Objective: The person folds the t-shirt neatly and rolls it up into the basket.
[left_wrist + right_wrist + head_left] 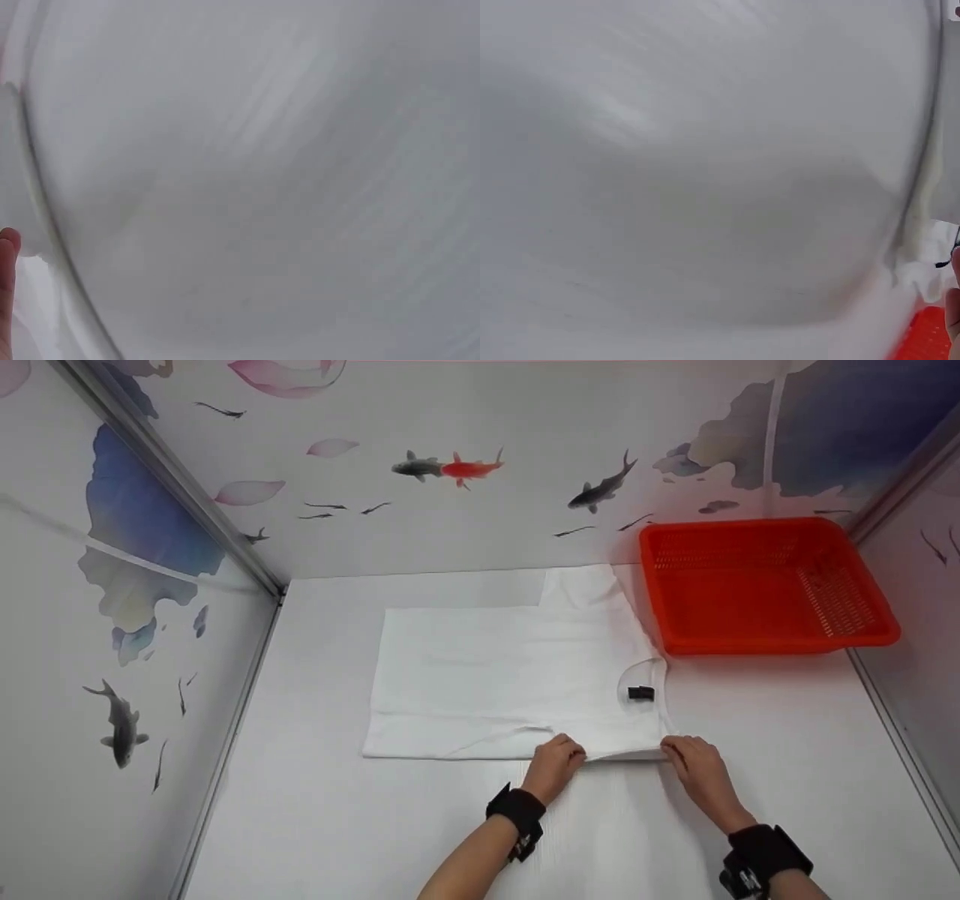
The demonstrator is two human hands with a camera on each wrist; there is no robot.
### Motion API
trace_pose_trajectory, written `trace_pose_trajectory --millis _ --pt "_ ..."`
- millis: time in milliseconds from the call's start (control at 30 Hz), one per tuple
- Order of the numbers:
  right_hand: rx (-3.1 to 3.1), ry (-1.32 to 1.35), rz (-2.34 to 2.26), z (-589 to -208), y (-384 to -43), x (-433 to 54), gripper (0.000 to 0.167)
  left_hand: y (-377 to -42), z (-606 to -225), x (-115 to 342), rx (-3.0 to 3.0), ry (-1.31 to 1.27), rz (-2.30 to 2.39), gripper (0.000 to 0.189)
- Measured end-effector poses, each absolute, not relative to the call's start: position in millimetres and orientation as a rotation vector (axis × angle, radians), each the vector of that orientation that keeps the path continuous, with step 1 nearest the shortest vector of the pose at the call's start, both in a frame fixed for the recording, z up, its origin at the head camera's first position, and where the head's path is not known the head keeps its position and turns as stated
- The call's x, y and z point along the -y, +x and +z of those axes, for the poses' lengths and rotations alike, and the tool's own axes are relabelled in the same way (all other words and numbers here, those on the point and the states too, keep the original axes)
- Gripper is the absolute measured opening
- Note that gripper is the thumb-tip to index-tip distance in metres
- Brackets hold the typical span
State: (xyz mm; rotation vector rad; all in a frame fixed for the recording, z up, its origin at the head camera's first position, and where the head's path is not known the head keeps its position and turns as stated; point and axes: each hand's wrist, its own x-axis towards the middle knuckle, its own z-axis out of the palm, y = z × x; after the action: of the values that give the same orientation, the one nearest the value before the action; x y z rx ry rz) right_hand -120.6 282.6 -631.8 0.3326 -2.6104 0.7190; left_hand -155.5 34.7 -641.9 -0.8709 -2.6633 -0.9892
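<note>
One white shirt point(480, 667), left hand point(553, 769) and right hand point(703, 776) pinching its nearest edge; red basket point(750, 615) just beside shirt

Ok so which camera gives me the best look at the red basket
The head view, because it shows the red basket whole and from above, with nothing in front of it. The right wrist view catches only a red piece in its bottom right corner, and in the left wrist view I can't make out any of it.
</note>
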Motion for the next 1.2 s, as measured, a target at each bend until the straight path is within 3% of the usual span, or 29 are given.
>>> trace_pose_trajectory --millis 233,533,1200 --pt "2.487 0.321 0.760 -600 -171 -274 0.009 -196 -614 -34 2.587 -0.734 -1.060 0.006" --pt "2.388 0.290 0.834 -588 -232 -259 0.007 -240 -600 -35 2.600 -0.532 -1.101 0.004" --pt "2.648 0.005 0.927 -633 -279 -246 0.008 -280 -633 -46 2.881 -0.480 -0.990 0.019"
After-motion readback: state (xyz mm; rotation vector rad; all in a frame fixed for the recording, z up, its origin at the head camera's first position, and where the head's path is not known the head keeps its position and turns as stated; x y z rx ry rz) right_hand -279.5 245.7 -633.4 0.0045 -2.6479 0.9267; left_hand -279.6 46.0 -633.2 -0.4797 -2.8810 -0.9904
